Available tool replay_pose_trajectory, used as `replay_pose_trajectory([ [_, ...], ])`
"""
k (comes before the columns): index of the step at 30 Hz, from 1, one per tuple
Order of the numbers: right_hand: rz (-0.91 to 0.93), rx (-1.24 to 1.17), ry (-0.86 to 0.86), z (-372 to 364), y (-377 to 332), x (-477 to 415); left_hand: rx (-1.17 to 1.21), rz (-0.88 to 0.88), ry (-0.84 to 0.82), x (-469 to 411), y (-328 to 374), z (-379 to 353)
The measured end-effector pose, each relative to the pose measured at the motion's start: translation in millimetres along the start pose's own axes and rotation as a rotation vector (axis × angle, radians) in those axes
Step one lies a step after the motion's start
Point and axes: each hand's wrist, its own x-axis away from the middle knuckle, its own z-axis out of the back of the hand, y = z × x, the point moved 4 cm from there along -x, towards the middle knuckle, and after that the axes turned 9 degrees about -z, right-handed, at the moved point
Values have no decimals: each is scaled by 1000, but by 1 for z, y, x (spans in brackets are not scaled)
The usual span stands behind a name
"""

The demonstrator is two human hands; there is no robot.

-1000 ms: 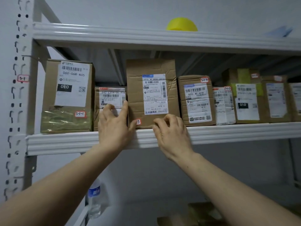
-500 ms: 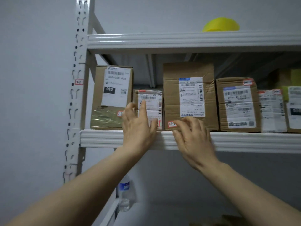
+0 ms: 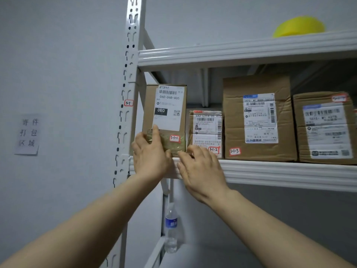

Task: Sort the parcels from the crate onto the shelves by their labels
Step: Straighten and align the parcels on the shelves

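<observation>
Brown cardboard parcels stand in a row on the middle shelf (image 3: 280, 173). The leftmost parcel (image 3: 168, 107) is tall, with a white label reading 060-06B-A05 and a red-edged tag 3-1-1. My left hand (image 3: 152, 153) lies flat against its lower left front, fingers straight. My right hand (image 3: 201, 169) touches its lower right corner at the shelf edge with loosely bent fingers. Beside it stand a short parcel tagged 3-1-2 (image 3: 206, 128), a tall creased parcel tagged 3-1-3 (image 3: 258, 117) and another parcel (image 3: 326, 128). The crate is out of view.
A white slotted upright (image 3: 127, 93) bounds the shelf on the left, with a bare wall and a paper note (image 3: 28, 134) beyond. The upper shelf (image 3: 231, 55) carries a yellow object (image 3: 297, 26). A water bottle (image 3: 171, 233) stands on the lower level.
Both hands have moved left along the shelf, from the 3-1-2 and 3-1-3 parcels to the 3-1-1 parcel. The view has turned left with them.
</observation>
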Motion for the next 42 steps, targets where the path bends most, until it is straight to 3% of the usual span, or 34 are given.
replay_pose_trajectory([
  [6, 31, 84, -1, -6, -1, 2, -20, 14, 32, -7, -2, 0],
  [18, 31, 32, -71, -7, -15, -1, -111, 55, 46, -2, -10, -3],
  [29, -14, 14, -80, -7, -19, 1, 57, 10, 148, -7, -17, 16],
  [36, 26, -105, 27, 0, -20, 19, 146, -236, 366, 13, -16, 15],
  [42, 168, -238, 83, 5, -25, 68, 174, -383, 312, 76, -26, -43],
])
